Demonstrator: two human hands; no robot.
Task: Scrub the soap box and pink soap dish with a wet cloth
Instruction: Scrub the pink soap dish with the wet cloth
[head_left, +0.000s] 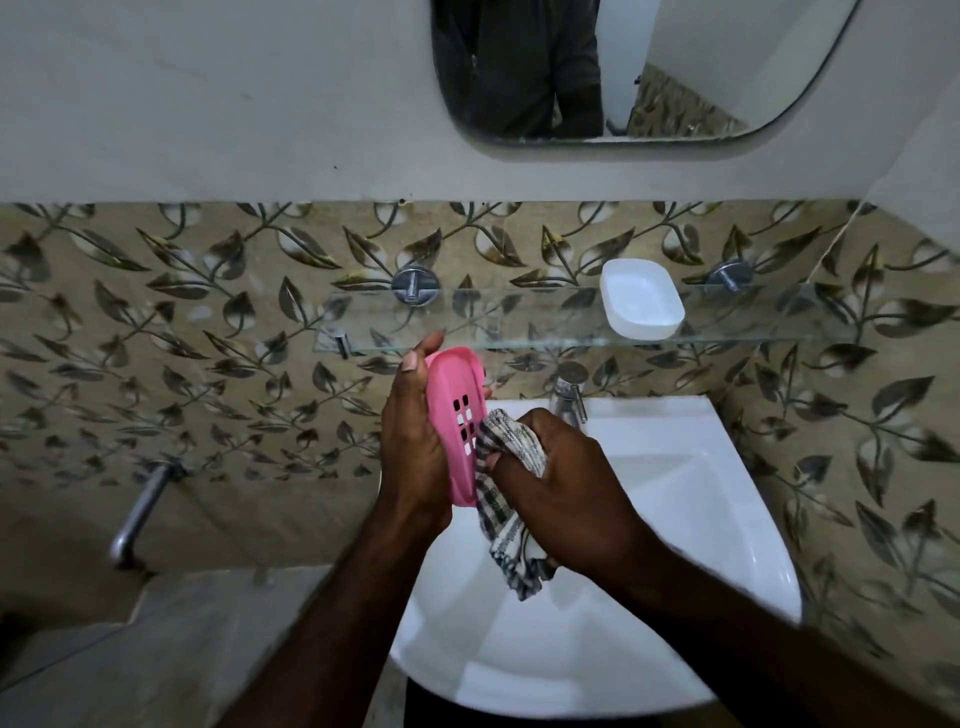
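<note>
My left hand grips the pink soap dish, held on its edge above the left rim of the white sink. The dish's slotted bottom faces right. My right hand clutches a checked grey-and-white cloth and presses it against the lower part of the dish. The cloth's tail hangs down over the basin. The white soap box lies open side up on the glass shelf, apart from both hands.
A chrome tap stands at the back of the sink, just behind my right hand. A second metal tap juts from the leaf-patterned tiled wall at the lower left. A mirror hangs above the shelf.
</note>
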